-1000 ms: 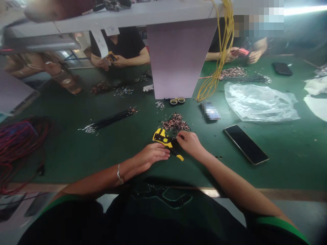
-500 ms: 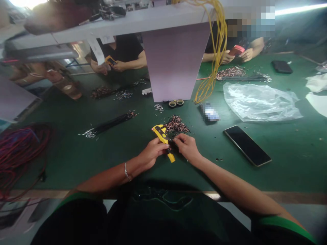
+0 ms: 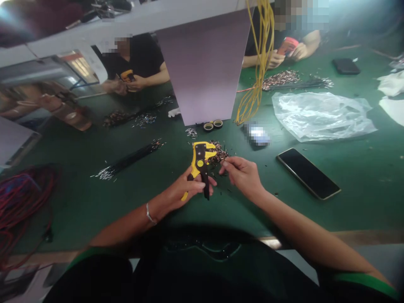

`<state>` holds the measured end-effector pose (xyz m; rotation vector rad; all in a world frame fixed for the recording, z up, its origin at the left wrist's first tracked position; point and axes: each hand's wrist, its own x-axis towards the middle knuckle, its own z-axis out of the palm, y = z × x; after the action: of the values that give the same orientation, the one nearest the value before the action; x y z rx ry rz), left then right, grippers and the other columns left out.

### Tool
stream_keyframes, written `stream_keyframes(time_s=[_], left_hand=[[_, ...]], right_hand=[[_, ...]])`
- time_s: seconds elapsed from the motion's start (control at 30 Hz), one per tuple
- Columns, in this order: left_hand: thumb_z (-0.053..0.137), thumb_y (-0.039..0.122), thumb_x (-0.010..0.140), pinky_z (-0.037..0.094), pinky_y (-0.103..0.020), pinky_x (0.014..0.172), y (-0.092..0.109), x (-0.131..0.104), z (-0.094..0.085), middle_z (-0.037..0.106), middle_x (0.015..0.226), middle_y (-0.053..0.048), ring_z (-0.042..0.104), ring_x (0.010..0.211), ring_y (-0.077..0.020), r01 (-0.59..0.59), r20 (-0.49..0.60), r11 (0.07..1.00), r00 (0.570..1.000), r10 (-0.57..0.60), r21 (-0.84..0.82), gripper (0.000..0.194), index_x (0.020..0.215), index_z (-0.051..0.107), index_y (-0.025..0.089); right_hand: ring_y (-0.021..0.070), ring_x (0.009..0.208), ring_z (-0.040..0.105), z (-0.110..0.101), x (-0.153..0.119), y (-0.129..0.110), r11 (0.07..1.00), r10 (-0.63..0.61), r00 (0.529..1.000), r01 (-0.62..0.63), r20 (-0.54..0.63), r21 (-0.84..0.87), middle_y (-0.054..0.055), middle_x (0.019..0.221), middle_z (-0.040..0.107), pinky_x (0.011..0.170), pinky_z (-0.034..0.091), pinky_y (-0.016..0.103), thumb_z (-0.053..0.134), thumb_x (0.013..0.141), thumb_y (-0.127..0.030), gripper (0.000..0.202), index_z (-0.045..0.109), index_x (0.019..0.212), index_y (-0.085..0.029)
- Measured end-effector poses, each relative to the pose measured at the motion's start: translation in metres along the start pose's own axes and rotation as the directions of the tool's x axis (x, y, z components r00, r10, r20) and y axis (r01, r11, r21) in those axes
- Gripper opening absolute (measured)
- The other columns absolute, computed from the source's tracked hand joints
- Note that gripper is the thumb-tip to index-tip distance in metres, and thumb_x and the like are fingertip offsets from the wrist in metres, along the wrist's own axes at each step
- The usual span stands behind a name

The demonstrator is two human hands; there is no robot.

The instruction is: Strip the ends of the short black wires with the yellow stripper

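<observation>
My left hand (image 3: 179,190) is wrapped round the handles of a yellow and black wire stripper (image 3: 200,163). The tool stands with its jaws pointing right, beside a pile of short black wires (image 3: 221,153) with copper-coloured ends. To the right of the jaws, my right hand (image 3: 245,173) has thumb and forefinger pinched on a short black wire (image 3: 224,150), apart from the tool. Part of the pile is hidden behind the stripper. A bundle of longer black wires (image 3: 126,160) with bright tips lies to the left.
A phone (image 3: 308,173) and a clear plastic bag (image 3: 322,115) lie on the right. Two tape rolls (image 3: 213,125) sit by the purple panel (image 3: 202,75). Yellow cables (image 3: 260,63) hang beside it. Red cable coils (image 3: 25,198) are at left. Co-workers' hands (image 3: 134,82) hold tools opposite.
The stripper has turned more upright, its jaws now facing right. My right hand has moved away from it to the right, still pinching. The view has shifted slightly.
</observation>
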<state>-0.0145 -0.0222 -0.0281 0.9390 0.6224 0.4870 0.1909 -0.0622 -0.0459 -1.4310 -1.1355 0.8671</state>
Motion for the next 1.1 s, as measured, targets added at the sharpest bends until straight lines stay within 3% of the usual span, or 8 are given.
stream_keyframes(time_s=[0.1, 0.2, 0.3, 0.53, 0.87, 1.1], left_hand=[[0.08, 0.021, 0.068, 0.051, -0.039, 0.083, 0.005, 0.001, -0.007, 0.071, 0.098, -0.009, 0.067, 0.082, -0.0202, -0.083, -0.06, 0.987, 0.994, 0.092, 0.135, 0.045, 0.107, 0.058, 0.019], [0.082, 0.023, 0.065, 0.05, -0.037, 0.084, 0.006, 0.004, -0.015, 0.07, 0.1, -0.008, 0.066, 0.085, -0.02, -0.104, -0.055, 0.971, 0.991, 0.118, 0.217, 0.043, 0.103, 0.062, 0.017], [0.081, 0.021, 0.065, 0.05, -0.039, 0.086, 0.004, 0.006, -0.022, 0.07, 0.099, -0.008, 0.067, 0.085, -0.0205, -0.088, -0.047, 0.978, 0.994, 0.099, 0.187, 0.05, 0.111, 0.063, 0.016], [0.074, 0.015, 0.06, 0.049, -0.043, 0.09, 0.002, 0.008, -0.03, 0.072, 0.099, -0.01, 0.067, 0.086, -0.0236, -0.055, 0.002, 0.997, 0.998, 0.055, 0.061, 0.054, 0.113, 0.065, 0.015], [0.072, 0.012, 0.059, 0.048, -0.04, 0.088, -0.002, 0.006, -0.022, 0.071, 0.094, -0.01, 0.065, 0.087, -0.023, -0.019, 0.066, 0.999, 0.998, 0.016, 0.035, 0.049, 0.107, 0.069, 0.015], [0.073, 0.01, 0.058, 0.048, -0.039, 0.087, -0.003, 0.006, -0.019, 0.069, 0.09, -0.007, 0.063, 0.085, -0.0211, -0.027, 0.078, 0.999, 0.997, 0.023, 0.044, 0.047, 0.104, 0.071, 0.015]], right_hand=[[0.0097, 0.044, 0.045, -0.007, 0.007, -0.001, 0.993, -0.024, 1.0, 0.023, -0.01, -0.114, -0.001, 0.055, 0.066, 0.047, 0.04, 0.025, 0.06, 0.083, -0.032, 0.022, 0.07, 0.067, -0.02], [0.0109, 0.046, 0.049, -0.01, 0.008, -0.003, 0.981, -0.046, 0.996, 0.06, 0.077, -0.184, -0.002, 0.05, 0.064, 0.052, 0.043, 0.026, 0.06, 0.083, -0.03, 0.022, 0.071, 0.066, -0.02], [0.0112, 0.046, 0.051, -0.011, 0.006, -0.006, 0.981, -0.04, 0.991, 0.063, 0.131, -0.181, -0.003, 0.047, 0.062, 0.051, 0.043, 0.026, 0.06, 0.083, -0.03, 0.02, 0.073, 0.069, -0.021], [0.0124, 0.047, 0.055, -0.009, 0.002, -0.002, 0.984, -0.085, 0.993, 0.072, -0.078, -0.163, 0.0, 0.058, 0.069, 0.049, 0.044, 0.027, 0.065, 0.078, -0.03, 0.017, 0.078, 0.072, -0.02], [0.014, 0.052, 0.06, 0.0, -0.012, -0.013, 0.959, -0.184, 0.981, 0.192, 0.057, -0.209, 0.001, 0.058, 0.069, 0.053, 0.046, 0.028, 0.061, 0.081, -0.029, 0.022, 0.078, 0.069, -0.021], [0.0132, 0.052, 0.058, 0.0, -0.016, -0.018, 0.947, -0.225, 0.973, 0.229, 0.041, -0.228, 0.001, 0.059, 0.07, 0.053, 0.046, 0.027, 0.06, 0.082, -0.028, 0.024, 0.078, 0.069, -0.021]])
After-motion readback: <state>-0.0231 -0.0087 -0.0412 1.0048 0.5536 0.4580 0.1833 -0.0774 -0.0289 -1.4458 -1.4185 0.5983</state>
